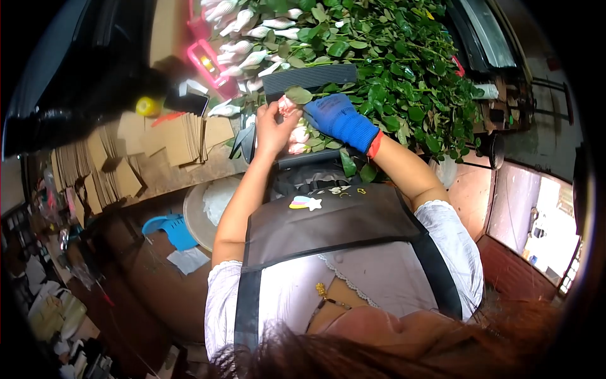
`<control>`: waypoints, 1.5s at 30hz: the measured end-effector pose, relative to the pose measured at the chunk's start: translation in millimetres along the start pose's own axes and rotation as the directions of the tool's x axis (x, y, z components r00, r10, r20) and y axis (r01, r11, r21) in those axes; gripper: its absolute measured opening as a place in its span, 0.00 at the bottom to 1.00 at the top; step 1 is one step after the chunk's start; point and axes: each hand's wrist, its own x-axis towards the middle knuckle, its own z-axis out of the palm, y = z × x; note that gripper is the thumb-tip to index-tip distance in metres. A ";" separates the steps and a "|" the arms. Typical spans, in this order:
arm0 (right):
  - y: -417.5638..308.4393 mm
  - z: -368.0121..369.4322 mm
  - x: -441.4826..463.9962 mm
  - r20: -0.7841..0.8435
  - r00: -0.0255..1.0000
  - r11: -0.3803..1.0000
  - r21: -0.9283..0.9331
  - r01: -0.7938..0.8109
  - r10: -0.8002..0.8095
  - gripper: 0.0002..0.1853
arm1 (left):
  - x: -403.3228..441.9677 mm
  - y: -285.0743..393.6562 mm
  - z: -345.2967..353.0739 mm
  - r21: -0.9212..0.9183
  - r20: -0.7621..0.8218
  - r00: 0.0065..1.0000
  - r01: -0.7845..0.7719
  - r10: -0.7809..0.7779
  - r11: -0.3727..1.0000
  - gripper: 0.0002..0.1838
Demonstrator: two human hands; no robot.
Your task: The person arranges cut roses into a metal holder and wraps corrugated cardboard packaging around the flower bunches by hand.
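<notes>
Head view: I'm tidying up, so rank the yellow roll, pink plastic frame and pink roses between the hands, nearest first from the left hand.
1. Pink roses: right beside the left hand.
2. Pink plastic frame: ahead, leftward.
3. Yellow roll: farther left.

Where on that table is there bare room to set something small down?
A narrow strip of table, between the brown cards and the table's near edge, looks bare. Around the left hand and right hand it's crowded with pink roses, leafy stems and white-wrapped buds.
</notes>
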 end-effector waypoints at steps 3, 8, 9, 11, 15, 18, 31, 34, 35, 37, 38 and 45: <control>-13.3 -40.3 -19.8 -0.109 0.992 0.991 0.119 -0.055 0.069 0.11 | 1.1 1.2 1.1 0.067 -0.009 1.000 -0.011 0.012 0.998 0.18; -0.9 -24.0 -1.8 -0.232 0.971 0.998 0.042 -0.042 0.051 0.07 | -3.4 4.3 4.5 0.016 -0.056 0.998 -0.014 0.015 1.000 0.17; -0.9 -19.5 4.1 -0.278 0.960 1.000 -0.009 -0.024 0.021 0.06 | -2.8 3.6 5.0 0.018 -0.053 0.998 -0.022 0.023 1.000 0.17; 3.3 -10.6 7.2 -0.253 0.967 0.996 -0.081 -0.036 0.015 0.07 | -3.8 -0.4 6.4 0.015 -0.062 0.998 -0.026 0.027 1.000 0.17; -8.8 -16.9 15.6 -0.095 0.995 0.987 -0.157 -0.041 0.026 0.06 | -7.9 1.7 5.7 0.032 -0.085 0.994 -0.071 0.074 0.997 0.16; -17.2 -12.8 19.7 -0.102 0.992 0.973 -0.212 -0.091 0.071 0.06 | -6.0 2.0 2.9 0.045 -0.028 0.999 -0.013 0.015 0.999 0.17; -18.0 -11.4 12.4 -0.211 0.972 0.976 -0.209 0.062 -0.107 0.14 | -2.4 -15.7 5.0 0.160 -0.038 0.996 -0.069 0.076 0.985 0.21; -53.7 -60.2 18.6 -0.162 0.971 0.978 -0.142 0.153 -0.176 0.15 | 1.3 -27.1 14.1 0.170 -0.078 0.993 -0.073 0.087 0.983 0.21; -72.0 -62.7 24.4 -0.284 0.902 0.945 -0.102 0.310 -0.326 0.16 | 0.7 -37.3 24.2 0.146 -0.146 0.979 -0.119 0.141 0.982 0.22; -116.2 -61.3 48.8 -0.404 0.740 0.820 -0.048 0.570 -0.538 0.20 | 3.3 -58.2 47.4 0.114 -0.270 0.929 -0.229 0.252 0.967 0.24; -140.9 -52.2 67.1 -0.405 0.678 0.746 -0.017 0.665 -0.614 0.22 | 0.4 -46.9 37.9 0.184 -0.247 0.939 -0.197 0.240 0.963 0.26; -240.7 39.5 207.8 -0.481 0.476 0.673 -0.448 0.589 -0.736 0.15 | -5.8 -17.1 18.2 0.273 -0.146 0.984 -0.054 0.097 0.961 0.31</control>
